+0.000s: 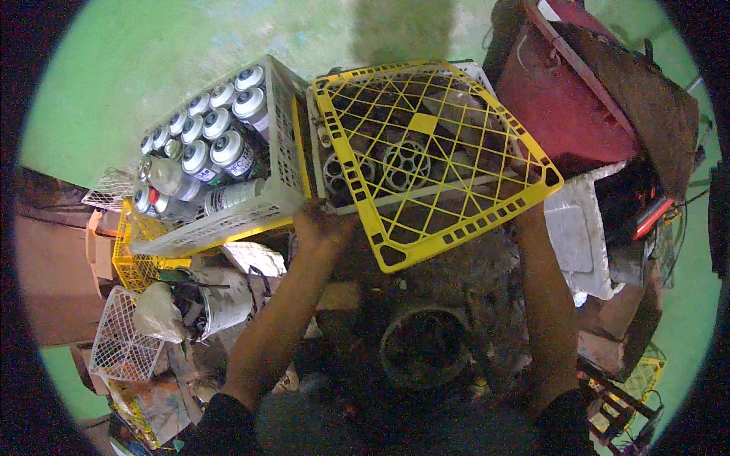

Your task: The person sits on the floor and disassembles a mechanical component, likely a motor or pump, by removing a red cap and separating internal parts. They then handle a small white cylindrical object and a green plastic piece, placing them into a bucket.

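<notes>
A white plastic crate [342,203] holds several perforated round pieces [407,159] and dark objects, with a yellow grid lid [424,123] lying askew over it. My left hand [325,228] grips the crate's near left corner. My right hand [521,197] is at its near right side, under the lid's rim, its fingers hidden. Beside it on the left, a grey crate [285,144] holds several cans [232,152], mostly upright, some on their sides.
Green floor [106,91] lies behind. At right are a red tub [563,121] and a dirty white panel [574,235]. Lower left has a white bucket [224,300], a white grid tray [125,334] and yellow crates [137,251]. A dark round container [426,346] sits below my arms.
</notes>
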{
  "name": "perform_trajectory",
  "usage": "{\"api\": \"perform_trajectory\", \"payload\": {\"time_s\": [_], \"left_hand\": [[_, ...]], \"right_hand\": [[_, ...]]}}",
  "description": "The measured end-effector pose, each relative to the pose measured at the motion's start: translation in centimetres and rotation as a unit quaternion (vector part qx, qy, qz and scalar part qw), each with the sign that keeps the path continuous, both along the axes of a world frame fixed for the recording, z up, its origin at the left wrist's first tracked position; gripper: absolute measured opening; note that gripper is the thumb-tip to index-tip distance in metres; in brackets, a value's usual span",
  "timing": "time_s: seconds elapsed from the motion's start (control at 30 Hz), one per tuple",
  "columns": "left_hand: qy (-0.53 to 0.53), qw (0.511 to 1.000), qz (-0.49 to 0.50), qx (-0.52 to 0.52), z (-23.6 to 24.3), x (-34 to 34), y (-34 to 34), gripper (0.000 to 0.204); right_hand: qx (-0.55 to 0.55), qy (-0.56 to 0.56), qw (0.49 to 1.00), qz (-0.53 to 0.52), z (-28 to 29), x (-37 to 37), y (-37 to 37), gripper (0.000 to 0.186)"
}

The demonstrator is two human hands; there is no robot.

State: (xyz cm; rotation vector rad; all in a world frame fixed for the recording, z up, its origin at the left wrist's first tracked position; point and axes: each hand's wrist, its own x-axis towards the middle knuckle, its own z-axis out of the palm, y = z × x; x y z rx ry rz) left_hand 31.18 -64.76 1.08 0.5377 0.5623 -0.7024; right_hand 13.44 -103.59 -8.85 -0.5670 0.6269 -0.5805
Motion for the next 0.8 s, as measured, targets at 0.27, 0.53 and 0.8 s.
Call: {"api": "perform_trajectory", "payload": {"time_s": [0.27,0.53,0.8], "left_hand": [[0.021,0.994,-0.089,-0.062,-3.2,-1.2,1.9,0.038],[-0.018,0.965,-0.255,-0.06,-2.2,-3.3,4.8,0.043],[-0.265,0.876,-0.348,0.204,1.6,-8.9,6.5,0.059]], "right_hand": [[0.02,0.024,0.997,0.066,1.8,-4.7,3.1,0.035],[-0.109,0.124,0.978,0.127,3.9,-10.6,5.9,0.043],[-0.186,0.261,0.929,0.187,11.7,-14.1,12.3,0.048]]}}
